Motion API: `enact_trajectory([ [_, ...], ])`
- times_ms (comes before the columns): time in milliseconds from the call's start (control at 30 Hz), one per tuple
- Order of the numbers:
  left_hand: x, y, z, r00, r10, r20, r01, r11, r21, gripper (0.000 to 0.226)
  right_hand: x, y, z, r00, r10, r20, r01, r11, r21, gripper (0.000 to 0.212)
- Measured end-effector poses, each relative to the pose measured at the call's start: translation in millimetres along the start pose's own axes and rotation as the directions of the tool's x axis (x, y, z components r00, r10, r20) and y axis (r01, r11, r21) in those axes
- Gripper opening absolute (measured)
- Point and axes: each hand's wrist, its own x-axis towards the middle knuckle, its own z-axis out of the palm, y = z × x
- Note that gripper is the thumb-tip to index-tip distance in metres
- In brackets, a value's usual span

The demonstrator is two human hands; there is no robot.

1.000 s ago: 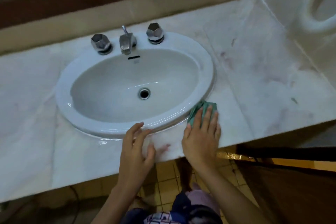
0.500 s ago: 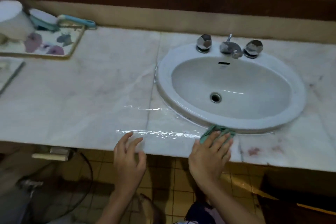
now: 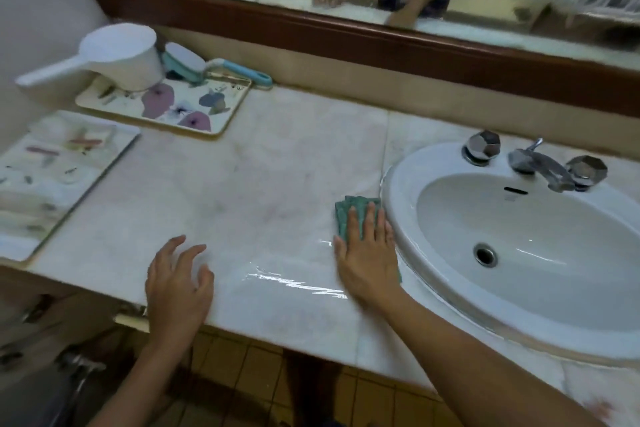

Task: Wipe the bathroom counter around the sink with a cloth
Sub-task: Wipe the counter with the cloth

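Cloth point(image 3: 350, 213) (green, folded) lies flat on the marble counter point(image 3: 263, 184), touching the left rim of the sink point(image 3: 398, 191). Right hand point(image 3: 369, 255) presses it with straight, close-set fingers. Left hand point(image 3: 178, 282) is over the counter's front edge, fingers spread, loosely bent, holding nothing. A wet streak point(image 3: 298, 282) glistens between the hands.

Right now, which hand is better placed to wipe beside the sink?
Right. The right hand presses the folded green cloth flat on the pale marble counter beside the rim of the white oval sink; the left hand holds nothing, farther off.
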Motion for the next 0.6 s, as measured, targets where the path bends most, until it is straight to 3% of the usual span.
enact_trajectory([
  [333,67,-28,6,0.994,-0.104,-0.035,0.107,0.99,0.091,0.037,224,-1,-17,0.967,0.254,-0.021,-0.254,0.966,-0.036,0.067],
  [433,67,-27,6,0.991,-0.125,-0.05,0.129,0.988,0.089,0.038,250,-28,-21,0.965,0.262,-0.026,-0.262,0.965,-0.002,0.066],
  [467,68,-26,6,0.991,-0.124,-0.055,0.129,0.987,0.091,0.037,241,-45,-15,0.977,0.211,-0.031,-0.211,0.977,0.001,0.065],
  [533,69,-23,5,0.99,-0.124,-0.064,0.13,0.987,0.097,0.037,185,-88,7,0.999,-0.03,-0.025,0.03,1.0,0.007,0.064],
  [600,71,-21,4,0.991,-0.122,-0.063,0.128,0.987,0.098,0.04,94,-126,24,0.926,-0.375,0.05,0.373,0.927,0.043,0.062],
])
